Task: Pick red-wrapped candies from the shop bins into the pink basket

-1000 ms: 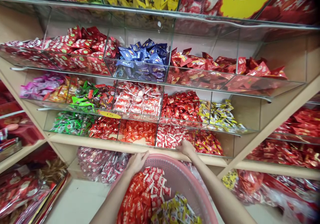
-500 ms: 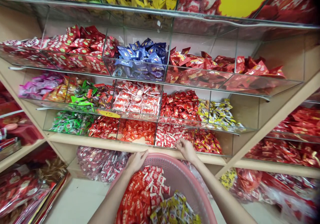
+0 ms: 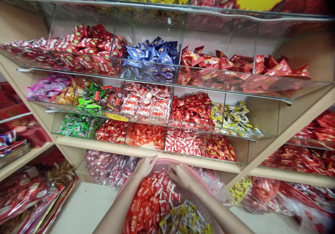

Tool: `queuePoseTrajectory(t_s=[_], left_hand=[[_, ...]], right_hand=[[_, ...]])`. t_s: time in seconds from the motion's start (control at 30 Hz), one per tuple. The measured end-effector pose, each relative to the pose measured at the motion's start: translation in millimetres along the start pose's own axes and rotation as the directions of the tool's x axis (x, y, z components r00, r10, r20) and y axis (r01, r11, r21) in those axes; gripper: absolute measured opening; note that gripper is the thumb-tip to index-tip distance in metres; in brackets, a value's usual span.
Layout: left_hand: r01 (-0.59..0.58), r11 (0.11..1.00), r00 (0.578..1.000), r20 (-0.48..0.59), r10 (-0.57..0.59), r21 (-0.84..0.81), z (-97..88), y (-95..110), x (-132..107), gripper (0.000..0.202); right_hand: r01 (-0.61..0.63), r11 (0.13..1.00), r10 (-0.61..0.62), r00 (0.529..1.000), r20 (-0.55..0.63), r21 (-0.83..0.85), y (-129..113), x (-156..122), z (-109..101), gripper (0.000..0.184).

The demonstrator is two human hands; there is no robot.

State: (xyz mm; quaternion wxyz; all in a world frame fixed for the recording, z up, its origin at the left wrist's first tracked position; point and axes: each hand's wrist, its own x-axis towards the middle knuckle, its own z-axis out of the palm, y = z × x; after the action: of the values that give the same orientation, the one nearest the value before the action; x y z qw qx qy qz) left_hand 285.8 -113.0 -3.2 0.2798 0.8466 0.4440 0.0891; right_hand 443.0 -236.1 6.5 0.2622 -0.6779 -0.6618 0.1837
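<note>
My left hand [image 3: 145,166] is closed on the far rim of a pink plastic basket [image 3: 195,174]. My right hand [image 3: 180,174] is over the basket's inside, fingers curled, just above the red-and-white wrapped candies [image 3: 163,188]. Whatever those fingers may hold is hidden. Orange-red wrapped candies [image 3: 142,206] fill the basket's left side. Yellow-and-white wrapped candies [image 3: 187,218] lie at its near right. Beyond the rim, a clear shelf bin holds more red-and-white candies [image 3: 181,141] of similar look.
Wooden shelving with clear bins rises ahead; its lower wooden ledge [image 3: 110,149] runs just behind the basket. Blue-wrapped candies [image 3: 154,58] fill an upper bin. Bagged candies [image 3: 104,167] sit under the ledge, left of the basket, and more bags [image 3: 264,195] lie at the right.
My right hand has come back from the front of the red-and-white candy bin, down and left into the basket. My left hand stays on the rim. The view has shifted slightly.
</note>
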Motion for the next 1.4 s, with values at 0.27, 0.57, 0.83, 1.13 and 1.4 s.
queuePoseTrajectory(t_s=[0.27, 0.57, 0.83, 1.13, 1.4], left_hand=[[-0.062, 0.998, 0.998, -0.026, 0.062, 0.009, 1.3, -2, 1, 0.059], [-0.025, 1.000, 1.000, 0.011, 0.025, 0.001, 0.8, -2, 1, 0.055], [-0.079, 0.997, 0.997, -0.025, 0.079, 0.010, 3.8, -7, 4, 0.059], [-0.046, 0.999, 0.998, -0.030, 0.047, 0.019, 3.5, -6, 3, 0.059], [-0.046, 0.998, 0.998, -0.041, 0.048, 0.041, 8.0, -12, 7, 0.063]], right_hand=[[-0.010, 0.991, 0.002, 0.998, 0.060, 0.136, 0, 14, 22, 0.010], [-0.030, 0.983, 0.015, 0.996, 0.085, 0.179, 7, 15, 38, 0.008], [-0.174, 0.978, 0.174, 0.985, 0.006, 0.119, 23, 20, 39, 0.013], [-0.112, 0.993, 0.101, 0.963, -0.251, -0.030, 18, 44, -43, 0.022], [-0.519, 0.783, 0.445, 0.853, -0.272, -0.343, 18, 71, -52, 0.028]])
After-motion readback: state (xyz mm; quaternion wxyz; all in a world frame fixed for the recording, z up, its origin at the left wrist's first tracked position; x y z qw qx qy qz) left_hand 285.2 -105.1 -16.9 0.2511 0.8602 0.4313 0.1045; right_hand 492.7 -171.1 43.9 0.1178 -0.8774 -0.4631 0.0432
